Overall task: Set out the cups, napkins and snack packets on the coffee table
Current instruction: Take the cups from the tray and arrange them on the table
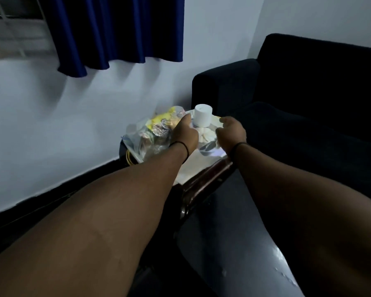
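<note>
1. White stack of paper cups [202,116], one stack, stands upside down on a pale tray [210,155]; how many cups it holds cannot be told.
2. One clear plastic bag of snack packets [152,133] lies just left of the stack.
3. Left hand [184,136] reaches between bag and cups; its grip cannot be told.
4. Right hand [231,133], fingers curled, holds the tray's far edge.
5. One dark wooden table [204,181] bears the tray, beside a navy sofa [308,99], a white wall and a blue curtain [120,31].

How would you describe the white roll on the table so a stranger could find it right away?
Start at the dark sofa; a small table stands by its arm. At the table's far end, between the two hands, stands the white roll. It is the only plain white upright cylinder, unlike the crinkly clear bag of packets to its left.
</note>
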